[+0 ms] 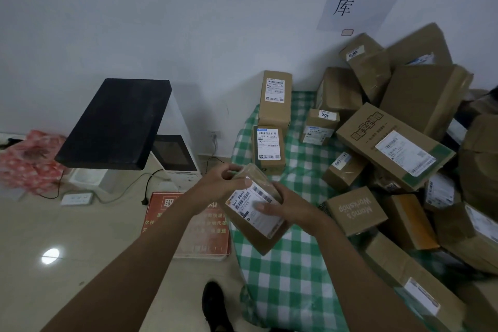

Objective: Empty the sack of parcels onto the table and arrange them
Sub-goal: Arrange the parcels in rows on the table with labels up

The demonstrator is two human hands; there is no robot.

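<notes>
Now both hands (223,183) around parcel (253,210)

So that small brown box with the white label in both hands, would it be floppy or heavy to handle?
The small box probably stays stiff: its cardboard edges look straight. It seems light, since the left hand and right hand hold it up by the fingers. Its glossy tape may be slightly slippery.
</notes>
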